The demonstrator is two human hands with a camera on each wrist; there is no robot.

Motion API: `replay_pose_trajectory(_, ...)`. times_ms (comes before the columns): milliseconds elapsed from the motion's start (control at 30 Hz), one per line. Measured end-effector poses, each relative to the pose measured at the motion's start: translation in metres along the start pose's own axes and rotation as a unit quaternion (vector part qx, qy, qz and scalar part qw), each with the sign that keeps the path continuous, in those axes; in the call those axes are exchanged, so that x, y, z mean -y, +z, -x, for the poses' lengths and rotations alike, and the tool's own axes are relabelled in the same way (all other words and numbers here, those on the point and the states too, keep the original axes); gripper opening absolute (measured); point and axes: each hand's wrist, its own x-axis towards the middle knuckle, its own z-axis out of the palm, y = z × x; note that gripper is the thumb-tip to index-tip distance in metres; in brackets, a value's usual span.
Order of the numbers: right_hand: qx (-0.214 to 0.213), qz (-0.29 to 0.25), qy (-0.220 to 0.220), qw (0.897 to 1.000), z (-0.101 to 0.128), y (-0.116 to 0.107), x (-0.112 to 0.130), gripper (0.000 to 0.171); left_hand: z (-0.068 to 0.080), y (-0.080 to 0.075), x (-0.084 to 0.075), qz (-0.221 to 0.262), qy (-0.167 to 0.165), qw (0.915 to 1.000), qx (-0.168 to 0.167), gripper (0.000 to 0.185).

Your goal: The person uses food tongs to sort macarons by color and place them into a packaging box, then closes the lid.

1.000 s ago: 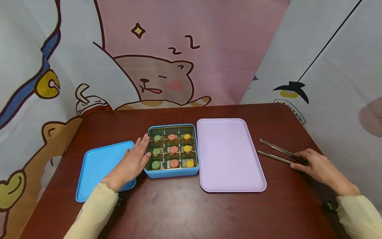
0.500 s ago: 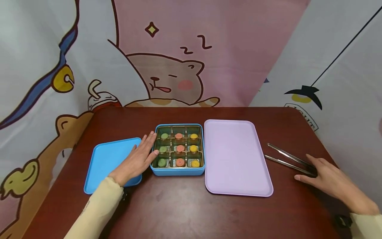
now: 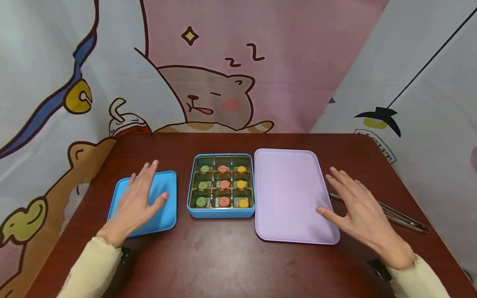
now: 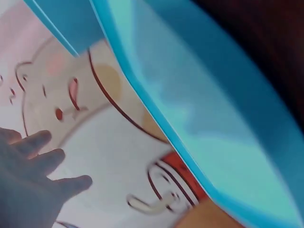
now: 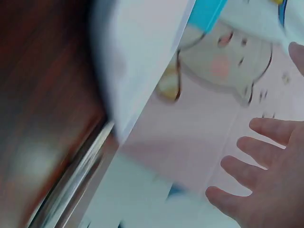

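Note:
A blue box (image 3: pixel 221 213) sits mid-table, its nine compartments holding green, pink and yellow round sweets (image 3: pixel 224 185). Its blue lid (image 3: pixel 165 204) (image 4: pixel 223 137) lies flat to the left. My left hand (image 3: pixel 137 198) hovers over the lid with fingers spread, holding nothing. A lilac tray (image 3: pixel 287 194) (image 5: pixel 137 61) lies right of the box. My right hand (image 3: pixel 354 205) is open above the tray's right edge, fingers spread, empty. Metal tongs (image 3: pixel 400 217) (image 5: pixel 71 180) lie on the table behind that hand.
The dark red table (image 3: pixel 223 260) is backed by a cartoon-printed cloth (image 3: pixel 208 82). The table's edges run close on the left and right of my arms.
My left hand has left the box's side and moved left over the lid. My right hand has let go of the tongs and moved left to the tray's edge.

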Motion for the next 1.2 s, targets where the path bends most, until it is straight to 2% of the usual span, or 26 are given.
replay_pose_trajectory(133, 0.017, -0.007, -0.051, 0.999, -0.018, 0.02, 0.021, 0.089, 0.016, -0.018, 0.024, -0.014, 0.002, 0.9999, -0.008, 0.092)
replay_pose_trajectory(300, 0.053, -0.012, -0.076, 0.996, -0.035, 0.036, 0.035, 0.087, 0.024, -0.027, 0.048, -0.025, -0.005, 0.9997, 0.001, 0.093)
replay_pose_trajectory(500, 0.102, -0.001, -0.106, 0.989, -0.05, 0.049, 0.058, 0.092, 0.033, -0.031, 0.076, -0.059, -0.057, 0.9964, 0.025, 0.094)
replay_pose_trajectory(700, 0.129, 0.011, -0.139, 0.982, -0.058, 0.061, 0.077, 0.095, 0.041, -0.036, 0.1, -0.074, -0.121, 0.9871, 0.074, 0.101)
replay_pose_trajectory(867, 0.13, 0.012, -0.161, 0.978, -0.062, 0.067, 0.086, 0.098, 0.043, -0.038, 0.117, -0.08, -0.149, 0.9778, 0.124, 0.103)
replay_pose_trajectory(1033, 0.14, 0.008, -0.171, 0.975, -0.065, 0.072, 0.091, 0.098, 0.047, -0.037, 0.131, -0.085, -0.155, 0.9709, 0.162, 0.099)
replay_pose_trajectory(1200, 0.155, 0.006, -0.163, 0.974, -0.065, 0.075, 0.092, 0.099, 0.047, -0.038, 0.134, -0.084, -0.148, 0.9677, 0.186, 0.092)
